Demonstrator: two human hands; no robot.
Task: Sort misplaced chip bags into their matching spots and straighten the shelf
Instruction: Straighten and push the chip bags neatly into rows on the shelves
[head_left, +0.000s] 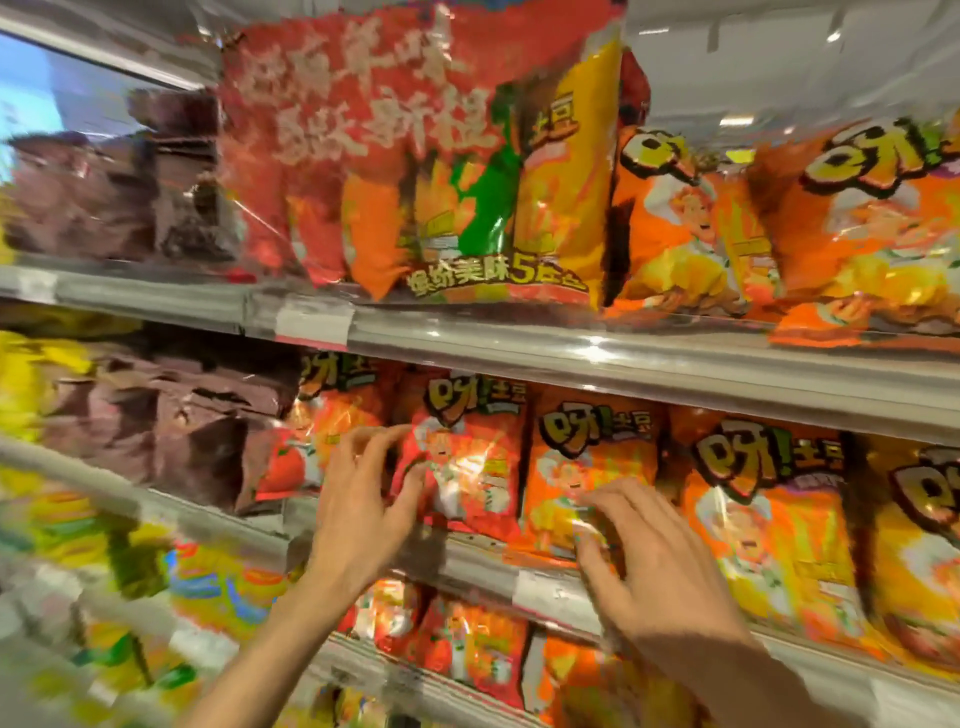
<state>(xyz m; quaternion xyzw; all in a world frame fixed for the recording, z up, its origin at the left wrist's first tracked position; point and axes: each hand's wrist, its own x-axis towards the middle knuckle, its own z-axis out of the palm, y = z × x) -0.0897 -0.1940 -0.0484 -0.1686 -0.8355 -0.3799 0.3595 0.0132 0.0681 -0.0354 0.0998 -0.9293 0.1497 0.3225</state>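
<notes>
On the middle shelf (649, 376) a row of chip bags stands upright. My left hand (363, 504) is at the left edge of a red chip bag (467, 457), fingers spread and curled against its side. My right hand (644, 566) rests with spread fingertips on the lower front of an orange chip bag (592, 467) beside it. Neither bag is lifted off the shelf. More orange bags (769, 525) continue to the right. The picture is blurred.
Dark brown bags (171, 426) fill the left of the middle and top shelves. A large red multipack (415, 171) and orange bags (857, 218) sit on the top shelf. Red and orange bags (467, 649) fill the shelf below; yellow and green packs (104, 545) are at far left.
</notes>
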